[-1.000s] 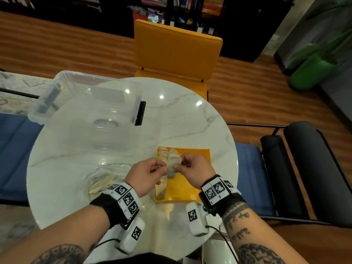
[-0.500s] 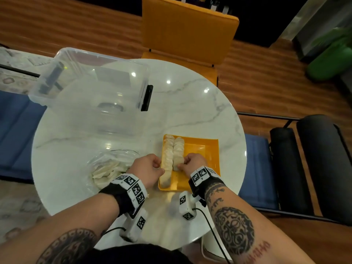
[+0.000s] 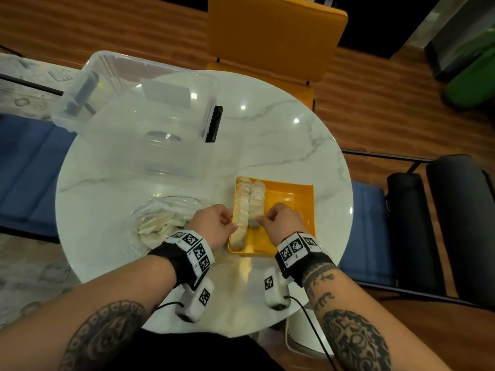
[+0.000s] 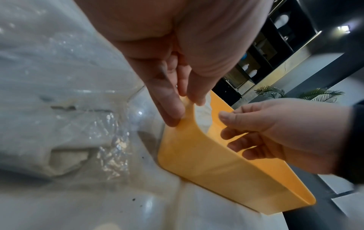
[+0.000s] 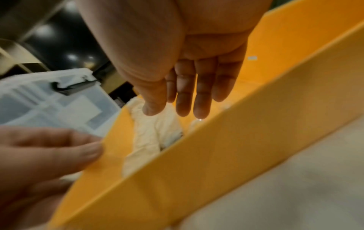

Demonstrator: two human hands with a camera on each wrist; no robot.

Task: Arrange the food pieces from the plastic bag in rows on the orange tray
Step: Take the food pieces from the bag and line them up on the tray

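Note:
The orange tray [image 3: 297, 202] lies on the marble table, right of centre. Two rows of pale food pieces run along its left side: a long left row [image 3: 242, 210] and a shorter right row [image 3: 257, 198]. My left hand [image 3: 230, 223] is at the tray's left rim, and in the left wrist view its thumb and forefinger [image 4: 171, 115] pinch that rim [image 4: 187, 140]. My right hand [image 3: 261, 218] hovers at the near end of the right row, fingers [image 5: 183, 101] fairly straight over the food pieces [image 5: 149, 132], holding nothing. The clear plastic bag [image 3: 160, 223] with more pieces lies left of the tray.
A large clear plastic box [image 3: 144, 113] with a black latch stands at the table's back left. An orange chair [image 3: 273, 36] is behind the table, and dark seats [image 3: 455, 223] stand to the right. The table edge [image 3: 241, 328] is close to my body.
Both hands held a food piece above the tray, then lowered it onto the right row. Now the right hand has let go and the left hand pinches the tray's rim.

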